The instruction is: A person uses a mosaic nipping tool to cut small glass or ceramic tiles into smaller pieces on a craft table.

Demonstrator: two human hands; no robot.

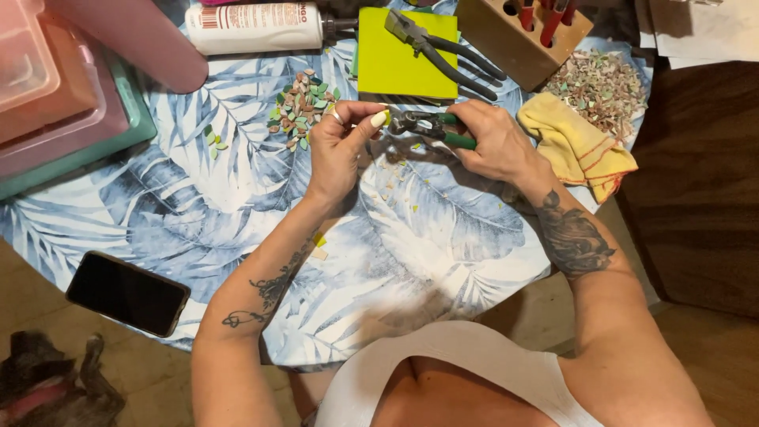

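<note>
My right hand [496, 141] grips green-handled nippers [427, 126] over a round table [443, 237] covered in a blue leaf-print cloth. My left hand [341, 146] pinches a small yellow-green tile piece [387, 119] between thumb and fingers and holds it at the nippers' jaws. Just left of my left hand lies a pile of small cut tile pieces [303, 107] in green, pink and white. Small chips are scattered on the cloth below the nippers.
A lime-green tile sheet [395, 63] with black pliers [443, 51] lies behind. A wooden tool block [518, 35], a heap of offcuts [601, 87], a yellow cloth [577, 142], a white bottle [253, 28], stacked plastic boxes [55, 103], a black phone [126, 292].
</note>
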